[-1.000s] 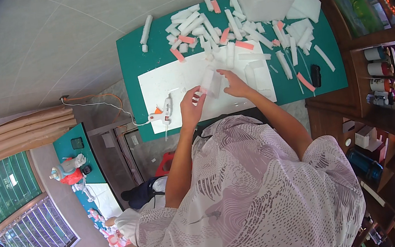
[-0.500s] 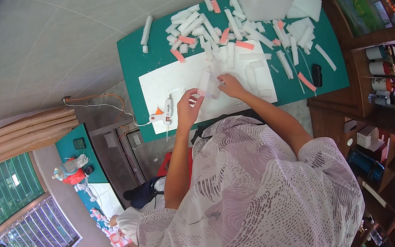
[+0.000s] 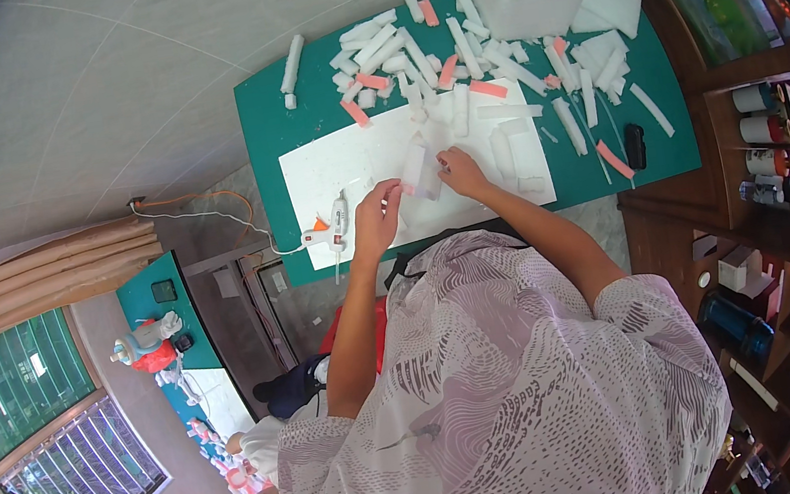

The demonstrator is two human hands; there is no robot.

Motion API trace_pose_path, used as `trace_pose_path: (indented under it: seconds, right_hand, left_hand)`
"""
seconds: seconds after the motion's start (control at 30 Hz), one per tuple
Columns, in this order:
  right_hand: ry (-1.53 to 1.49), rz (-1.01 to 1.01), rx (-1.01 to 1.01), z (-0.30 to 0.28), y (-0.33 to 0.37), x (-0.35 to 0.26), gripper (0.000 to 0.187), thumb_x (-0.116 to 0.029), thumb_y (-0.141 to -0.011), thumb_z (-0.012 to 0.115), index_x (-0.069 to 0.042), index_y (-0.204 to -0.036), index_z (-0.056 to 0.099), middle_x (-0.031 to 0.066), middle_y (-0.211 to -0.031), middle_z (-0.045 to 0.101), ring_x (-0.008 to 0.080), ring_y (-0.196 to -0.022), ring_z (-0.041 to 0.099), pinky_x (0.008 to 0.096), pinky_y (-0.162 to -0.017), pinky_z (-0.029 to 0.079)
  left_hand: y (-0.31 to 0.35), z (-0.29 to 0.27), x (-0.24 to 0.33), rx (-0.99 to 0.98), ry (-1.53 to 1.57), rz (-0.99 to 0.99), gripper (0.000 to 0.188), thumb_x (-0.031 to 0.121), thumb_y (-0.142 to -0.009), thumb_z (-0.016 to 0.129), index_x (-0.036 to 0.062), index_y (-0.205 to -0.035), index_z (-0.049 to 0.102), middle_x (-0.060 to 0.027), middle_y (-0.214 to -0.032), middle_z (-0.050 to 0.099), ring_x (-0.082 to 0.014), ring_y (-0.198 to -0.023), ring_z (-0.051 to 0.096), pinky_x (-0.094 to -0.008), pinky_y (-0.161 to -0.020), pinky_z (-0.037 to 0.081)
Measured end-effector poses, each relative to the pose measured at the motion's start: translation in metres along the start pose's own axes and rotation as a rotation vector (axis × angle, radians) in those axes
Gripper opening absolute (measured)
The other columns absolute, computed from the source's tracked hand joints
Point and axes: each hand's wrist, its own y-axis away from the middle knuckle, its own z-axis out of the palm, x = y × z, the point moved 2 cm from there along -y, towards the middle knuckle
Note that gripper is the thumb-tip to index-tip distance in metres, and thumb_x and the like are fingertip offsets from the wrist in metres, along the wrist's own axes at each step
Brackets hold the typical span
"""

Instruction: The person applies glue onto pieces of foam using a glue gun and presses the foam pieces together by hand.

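A white foam block (image 3: 420, 169) stands on the white board (image 3: 328, 165) in front of me. My left hand (image 3: 377, 217) is at its left side, fingertips pinched on a small pink foam piece (image 3: 408, 188) against the block. To the right of the block is my right hand (image 3: 464, 175), thumb and fingers drawn together close to it. Whatever lies between those right fingertips is too small to make out. A white hot glue gun (image 3: 339, 220) with an orange trigger rests on the board, left of my left hand.
Many white foam strips (image 3: 377, 44) and a few pink strips (image 3: 489, 89) litter the far part of the green table (image 3: 260, 114). A white foam box (image 3: 517, 2) stands at the back right. A black object (image 3: 636, 149) lies at right. Another person (image 3: 262, 448) sits at lower left.
My left hand has shifted slightly, and more of the foam block's side shows between the hands. The right hand's fingers have curled in more. The glue gun stays put.
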Motion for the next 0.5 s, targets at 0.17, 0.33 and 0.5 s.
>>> trace_pose_path:
  seconds: [0.17,0.33,0.5]
  right_hand:
    - [-0.027,0.009,-0.001,0.0,0.0,0.001,0.024,-0.007,-0.072,0.061,-0.003,-0.095,0.059,0.0135,-0.091,0.056,0.0278,-0.084,0.058,0.0356,-0.076,0.047]
    - [-0.024,0.009,0.001,-0.001,0.0,-0.001,0.024,-0.007,-0.072,0.062,-0.003,-0.095,0.059,0.0131,-0.091,0.056,0.0272,-0.083,0.058,0.0355,-0.076,0.047]
    - [-0.027,0.02,-0.009,-0.002,0.0,0.0,0.024,-0.006,-0.071,0.062,-0.003,-0.095,0.06,0.013,-0.09,0.056,0.0271,-0.082,0.058,0.0358,-0.075,0.047]
  left_hand:
    - [-0.002,0.001,0.0,-0.005,0.004,-0.007,0.014,0.011,-0.087,0.054,0.0013,-0.096,0.059,-0.0128,-0.083,0.065,-0.0217,-0.066,0.062,-0.0304,-0.057,0.048]
    - [-0.004,0.003,-0.006,-0.011,0.056,0.023,0.011,0.009,-0.085,0.056,0.0007,-0.092,0.059,-0.0118,-0.08,0.065,-0.0198,-0.066,0.062,-0.0295,-0.058,0.048]
    - [-0.008,0.001,-0.011,-0.07,0.039,-0.016,0.01,0.009,-0.086,0.057,0.0016,-0.092,0.059,-0.0054,-0.078,0.063,-0.0117,-0.07,0.059,-0.0251,-0.062,0.046]
